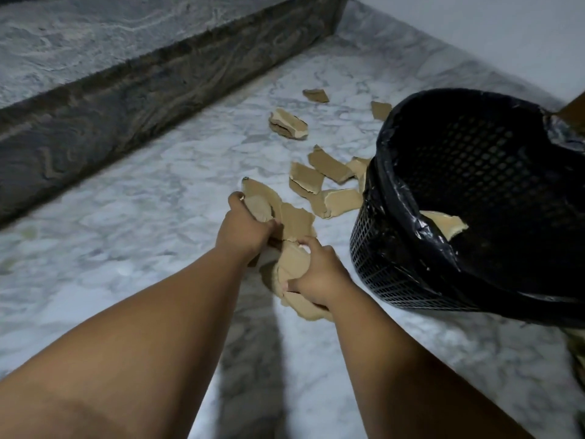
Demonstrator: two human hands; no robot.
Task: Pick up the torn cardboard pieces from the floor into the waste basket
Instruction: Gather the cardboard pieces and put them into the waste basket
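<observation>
The left hand [243,231] and right hand [316,280], close together, are gripping a bundle of torn cardboard pieces [294,220] whose long axis is running away from the person. Ragged flat tan scraps [326,166] are lying beyond on the veined marble floor [158,217], beside the black mesh waste basket [380,248], which is tilting its bag-lined mouth toward the hands.

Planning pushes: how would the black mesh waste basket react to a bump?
Probably light: the waste basket is open mesh, with one cardboard piece visible inside. Likely to slide on the smooth marble floor. A high bump might tip it.
</observation>
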